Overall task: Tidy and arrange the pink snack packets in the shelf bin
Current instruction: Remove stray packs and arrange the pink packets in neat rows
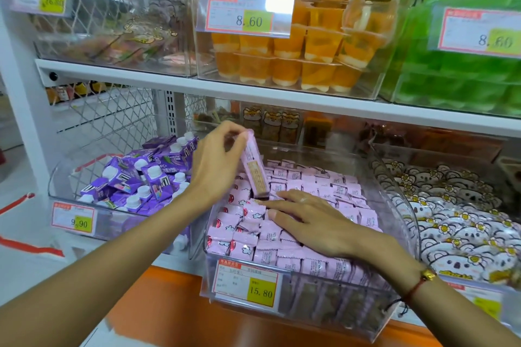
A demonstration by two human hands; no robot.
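Left hand (214, 160): I pinch one pink packet (255, 169) upright by its top
Right hand (307, 220): my fingers flat, pressing the packets in the clear bin (400, 205)

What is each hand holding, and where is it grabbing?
The left hand pinches one pink packet by its top end. The right hand holds nothing; it rests flat on the packets in the bin.

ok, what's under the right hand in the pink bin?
The right hand rests flat on rows of pink snack packets in the clear bin. The packets directly beneath the palm are covered, so their alignment can't be seen.
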